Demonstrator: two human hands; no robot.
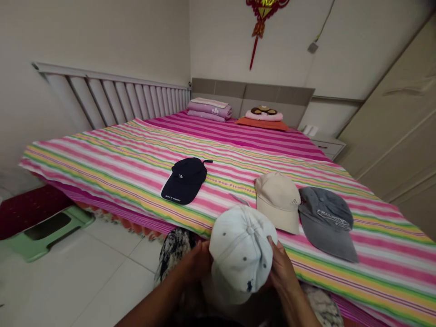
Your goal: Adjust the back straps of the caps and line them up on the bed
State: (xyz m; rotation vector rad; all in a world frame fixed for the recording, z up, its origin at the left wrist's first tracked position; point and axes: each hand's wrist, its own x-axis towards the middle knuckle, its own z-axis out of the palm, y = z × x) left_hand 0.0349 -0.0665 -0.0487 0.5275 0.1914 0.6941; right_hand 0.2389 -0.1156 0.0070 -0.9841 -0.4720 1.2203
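Cap, white point(235, 250), is held crown up at the near edge of the bed, over the person's lap. Clock face centred on it, 12 towards the headboard point(221, 91). Long axis runs roughly 12 to 6, with the brim at the 6 to 7 o'clock end, towards the wearer, and a small dark emblem near 5.

Key relation: the cap lies between the hands, both in contact, so neither is nearer. Left hand point(199, 261) is at 9 o'clock, fingers curled in against the side; from them the cap lies towards 3. Its fingertips are partly hidden, but the hand appears closed on the edge. Right hand point(282, 265) is at 3 to 4 o'clock, thumb laid over the crown's side and the other fingers around the edge, clamped on the fabric; from them the cap lies towards 9.

Outward, on the striped cloth point(112, 156): navy cap point(187, 179) at 10 to 11 o'clock, well apart, brim towards its own 7. Beige cap point(277, 197) at 1, very near; I cannot tell whether it touches the white one. Grey cap point(325, 218) at 2, just beside the beige.
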